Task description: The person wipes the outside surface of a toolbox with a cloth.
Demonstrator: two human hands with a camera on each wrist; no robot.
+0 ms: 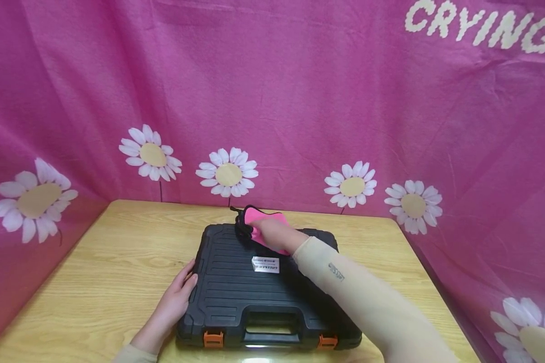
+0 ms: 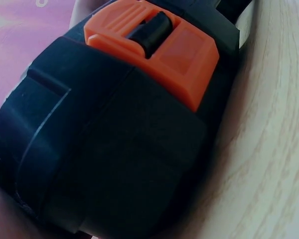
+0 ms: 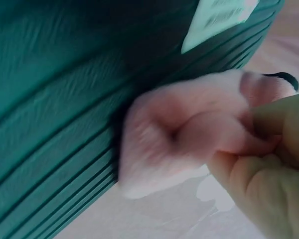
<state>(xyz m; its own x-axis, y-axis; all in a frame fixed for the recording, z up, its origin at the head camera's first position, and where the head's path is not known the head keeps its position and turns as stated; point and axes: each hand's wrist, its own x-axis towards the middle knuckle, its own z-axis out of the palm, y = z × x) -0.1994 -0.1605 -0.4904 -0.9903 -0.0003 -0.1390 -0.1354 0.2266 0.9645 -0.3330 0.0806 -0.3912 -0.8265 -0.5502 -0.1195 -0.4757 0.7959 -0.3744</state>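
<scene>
A black plastic carrying case (image 1: 236, 297) with ribbed lid and orange latches lies flat on the wooden table. Against its left side rests my left hand (image 1: 174, 297), fingers fairly straight and thumb near the top edge. In the left wrist view, a corner of the case with an orange latch (image 2: 184, 59) fills the middle, and only bits of the hand show at the border. My right hand (image 1: 274, 233) pinches a pink cloth pad (image 1: 254, 216) with black edging, on the far part of the lid. The pad (image 3: 154, 144) looks fluffy and bunched up in the right wrist view.
A white label (image 1: 265, 264) is stuck on the lid. The case's handle (image 1: 272, 308) faces the front edge of the wooden table (image 1: 118, 267). Behind and beside the table hangs a pink curtain (image 1: 272, 101) with daisies. My right forearm crosses over the case's right half.
</scene>
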